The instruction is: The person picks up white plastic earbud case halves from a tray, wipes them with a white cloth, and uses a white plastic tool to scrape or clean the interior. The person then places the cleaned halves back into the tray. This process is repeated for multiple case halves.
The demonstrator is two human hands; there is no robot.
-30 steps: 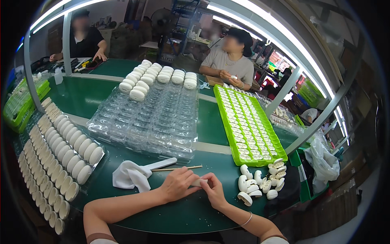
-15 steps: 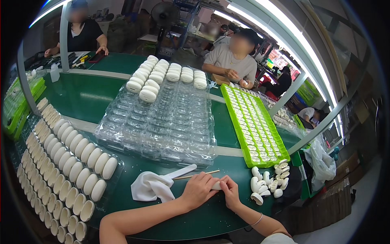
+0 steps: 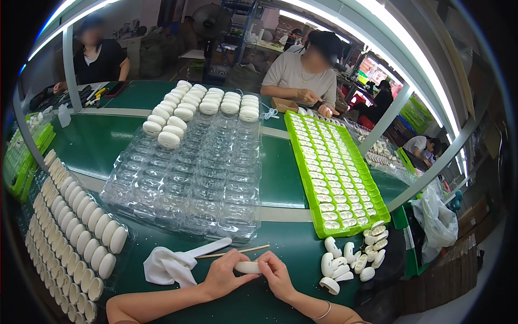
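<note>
Between my two hands, just above the green tabletop, I hold a small white oval plastic case (image 3: 247, 267). My left hand (image 3: 226, 274) grips one end, and my right hand (image 3: 274, 272) pinches the other; the fingers of both are closed. A white cloth (image 3: 164, 267) lies crumpled to the left of my left hand. Beyond my hands rest a flat white stick (image 3: 210, 247) and a thin wooden stick (image 3: 243, 251). A loose pile of white case parts (image 3: 339, 267) sits to the right of my right hand.
Clear plastic trays (image 3: 178, 178) stand ahead, with white cases (image 3: 181, 113) at their far end. A green tray (image 3: 319, 227) of small white parts is at the right. Rows of white shells (image 3: 81, 232) fill the left. A person (image 3: 302, 75) works across the bench.
My hands and the case have shifted left and slightly down in the picture, as has most of the bench. The case now shows more between my fingers, lying level.
</note>
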